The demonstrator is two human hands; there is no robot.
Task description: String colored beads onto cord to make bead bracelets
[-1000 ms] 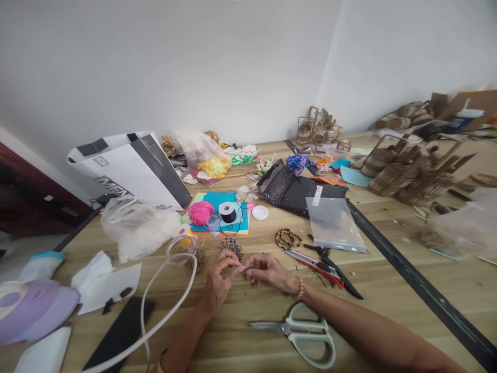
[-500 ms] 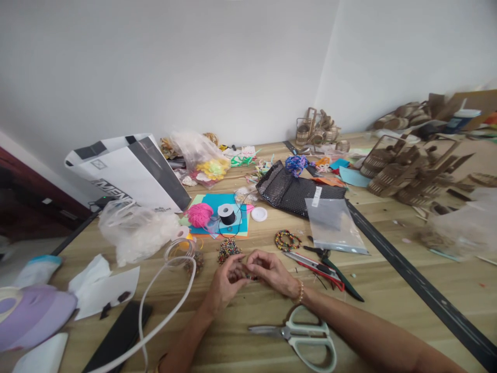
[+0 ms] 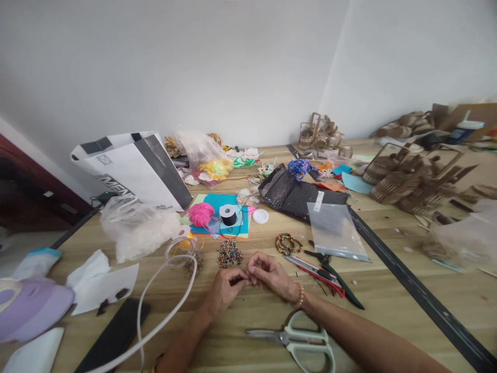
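Observation:
My left hand (image 3: 227, 290) and my right hand (image 3: 267, 272) meet over the table, fingertips pinched together. Whatever sits between them is too small and covered to make out. Just beyond the left fingers lies a pile of multicoloured beads (image 3: 230, 254). A spool of black cord (image 3: 228, 215) stands behind it on blue paper (image 3: 243, 228), with a loose loop of cord trailing. To the right of the beads is a coiled beaded strand (image 3: 288, 243). Scissors with pale green handles (image 3: 291, 338) lie below my right wrist.
A red utility knife (image 3: 318, 272) and dark green-handled pliers (image 3: 341, 285) lie right of my hand. A white hose (image 3: 166, 316) arches at left above a black phone-like slab (image 3: 116, 331). Farther back are pink yarn (image 3: 201, 214), a black padded envelope (image 3: 295, 191) and small baskets (image 3: 392, 171).
My fingertips have drawn closer together, and the left hand has turned slightly. More of the bead pile shows now. Coloured beads glimpsed under the right fingers earlier are hidden. The view has shifted slightly.

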